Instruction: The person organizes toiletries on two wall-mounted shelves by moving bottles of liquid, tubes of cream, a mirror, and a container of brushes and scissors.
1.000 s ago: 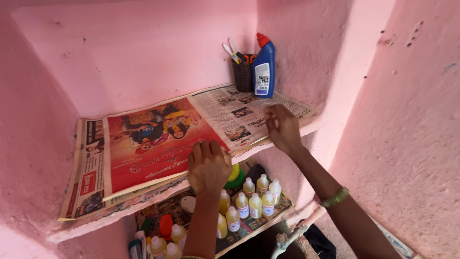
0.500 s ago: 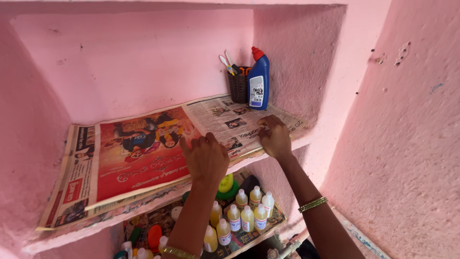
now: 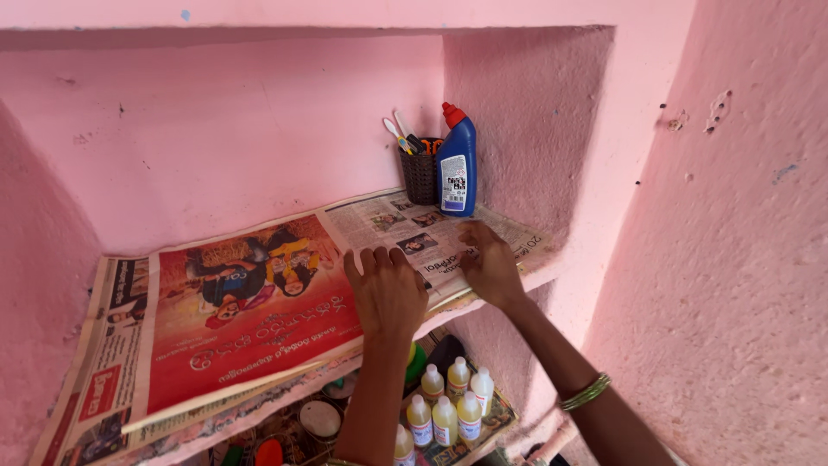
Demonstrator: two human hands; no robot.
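A newspaper (image 3: 233, 319) with a large red page lines the upper shelf of a pink wall niche. My left hand (image 3: 386, 293) lies flat on it near the shelf's front edge, fingers spread. My right hand (image 3: 489, 263) presses the grey printed part of the paper further right, fingers slightly curled. Neither hand holds anything. Behind my right hand, in the back corner, stand a blue bottle with a red cap (image 3: 455, 171) and a dark basket cup (image 3: 419, 173) with brushes in it.
The lower shelf (image 3: 483, 425) holds several small yellow and white bottles (image 3: 448, 406), a green and yellow object, a round white lid and other small items. Pink walls close the niche on the left, back and right.
Both hands slid further back onto the paper, the right one dropping from raised to flat on it. The view rose, so the shelf sits lower in frame.
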